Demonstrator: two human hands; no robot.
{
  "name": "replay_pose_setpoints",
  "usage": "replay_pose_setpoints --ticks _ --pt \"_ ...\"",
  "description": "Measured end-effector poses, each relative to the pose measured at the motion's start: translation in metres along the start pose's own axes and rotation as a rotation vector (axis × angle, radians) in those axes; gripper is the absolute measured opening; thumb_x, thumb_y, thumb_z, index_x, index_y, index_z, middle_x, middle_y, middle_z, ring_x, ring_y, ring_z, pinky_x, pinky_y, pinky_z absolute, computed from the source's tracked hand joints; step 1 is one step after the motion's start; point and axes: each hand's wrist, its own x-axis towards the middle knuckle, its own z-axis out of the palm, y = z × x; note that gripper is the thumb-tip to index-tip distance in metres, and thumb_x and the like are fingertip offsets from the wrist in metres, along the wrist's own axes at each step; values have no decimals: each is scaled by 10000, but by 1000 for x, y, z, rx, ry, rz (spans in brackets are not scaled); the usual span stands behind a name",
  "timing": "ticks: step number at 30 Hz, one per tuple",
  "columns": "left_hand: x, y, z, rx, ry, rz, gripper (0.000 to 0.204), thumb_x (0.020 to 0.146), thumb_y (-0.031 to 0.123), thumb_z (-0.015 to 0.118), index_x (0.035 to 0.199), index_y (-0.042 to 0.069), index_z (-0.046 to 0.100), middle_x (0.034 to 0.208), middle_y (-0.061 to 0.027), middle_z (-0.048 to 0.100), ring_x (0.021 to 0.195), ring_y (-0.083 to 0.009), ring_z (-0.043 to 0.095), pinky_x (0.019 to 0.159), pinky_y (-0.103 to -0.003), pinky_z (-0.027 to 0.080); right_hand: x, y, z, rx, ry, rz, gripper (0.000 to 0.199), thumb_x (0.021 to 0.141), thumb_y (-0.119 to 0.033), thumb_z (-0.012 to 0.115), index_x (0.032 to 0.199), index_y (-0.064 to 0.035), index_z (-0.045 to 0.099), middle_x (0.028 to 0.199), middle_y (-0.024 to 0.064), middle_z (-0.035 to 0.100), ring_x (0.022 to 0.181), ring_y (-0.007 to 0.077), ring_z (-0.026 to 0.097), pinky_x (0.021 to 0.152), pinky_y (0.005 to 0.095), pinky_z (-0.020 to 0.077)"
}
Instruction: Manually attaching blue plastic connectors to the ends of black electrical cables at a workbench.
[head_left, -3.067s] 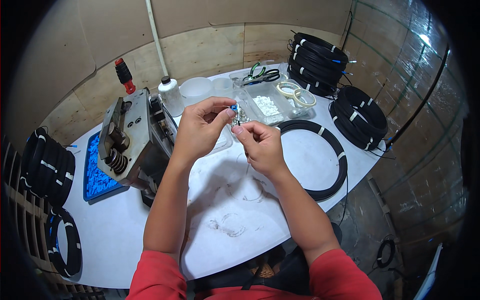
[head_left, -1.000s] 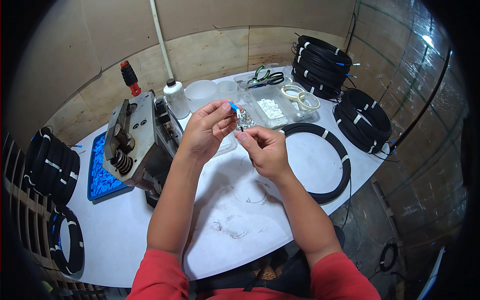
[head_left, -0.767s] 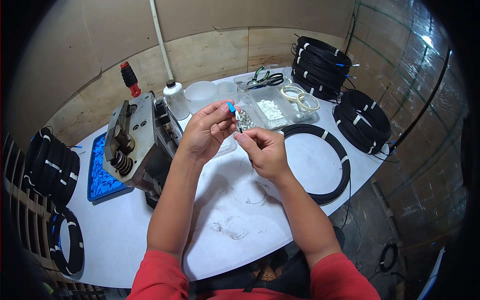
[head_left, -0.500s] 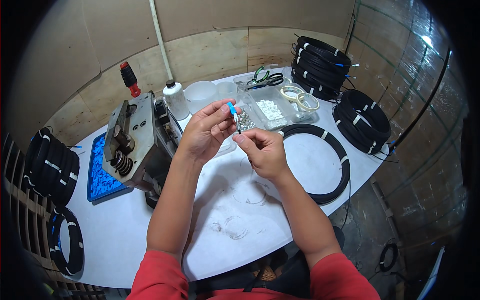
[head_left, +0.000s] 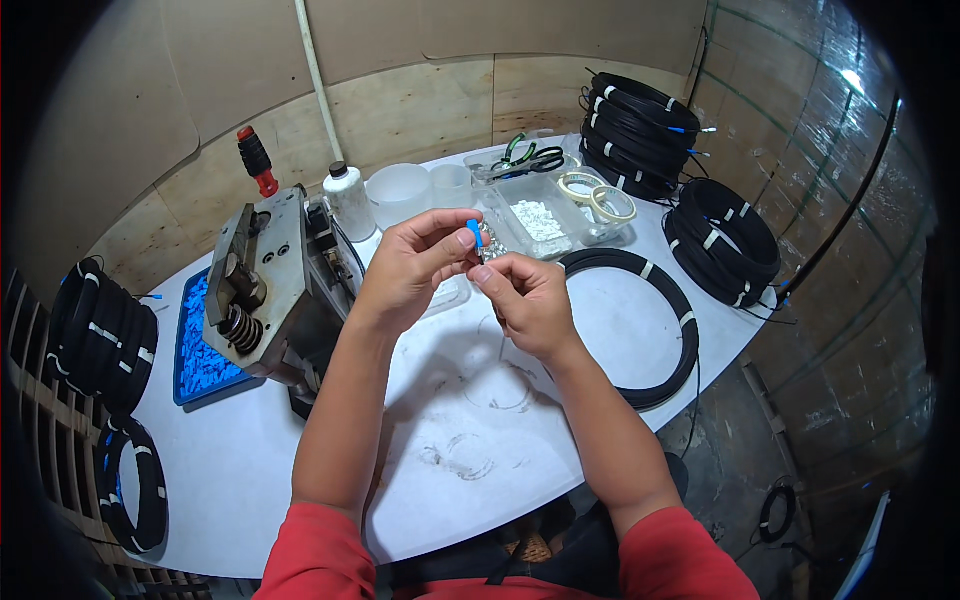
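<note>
My left hand (head_left: 412,265) is closed, pinching a small blue plastic connector (head_left: 475,230) between thumb and fingers. Just below and to its right, my right hand (head_left: 530,305) is closed on the thin black cable (head_left: 481,258) that enters the connector's lower end. The two sets of fingertips almost meet, so most of the joint between connector and cable is hidden. Under my right forearm lies a coil of black cable (head_left: 688,350) bound with white ties, from which the held end appears to come.
A metal press (head_left: 285,275) stands left of my left arm, beside a blue tray (head_left: 205,393) of blue plastic pieces. Behind my hands are a white bottle (head_left: 348,200), a clear bin (head_left: 505,215) of white parts, tape rolls (head_left: 613,204) and scissors (head_left: 535,162). Stacked cable coils (head_left: 640,135) stand at the back right.
The blue connector has tipped more upright and slid down among my left fingers. Both hands have come closer together, and less of the cable end shows between them.
</note>
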Motion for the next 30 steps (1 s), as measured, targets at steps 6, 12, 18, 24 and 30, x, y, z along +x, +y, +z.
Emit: replay_pose_setpoints --ticks 6,12,18,24,30 --pt "1 -2 -1 42 62 48 277 879 97 661 1131 -9 616 985 -93 664 883 -141 614 789 -282 502 0 -4 1 22 -57 26 198 919 -195 633 873 -7 680 600 -16 558 467 36 479 419 197 373" --pt "4 3 -10 -23 142 128 277 873 88 666 1127 -10 616 979 -86 659 901 -135 615 782 -272 490 3 3 -11 -33 -238 46 170 881 -161 665 935 -2 691 724 26 644 666 70 581 611 222 472" --pt "4 6 -10 -24 202 152 290 880 89 654 1146 -16 602 994 -102 654 901 -144 616 804 -286 498 4 -8 -14 -262 -357 3 169 844 -127 706 967 -11 695 827 32 673 737 59 582 694 214 475" --pt "-1 8 -5 -9 118 119 294 882 90 653 1151 -16 599 993 -110 652 893 -150 610 799 -291 497 5 -7 -15 149 -244 111 303 823 -95 741 1074 -6 597 803 38 686 732 66 617 696 216 487" --pt "0 -1 -2 111 -17 39 248 887 89 646 1117 -4 628 991 -121 659 905 -175 609 784 -325 491 6 -11 -12 316 -141 84 280 833 -58 720 989 -39 489 796 110 674 724 144 654 655 264 534"
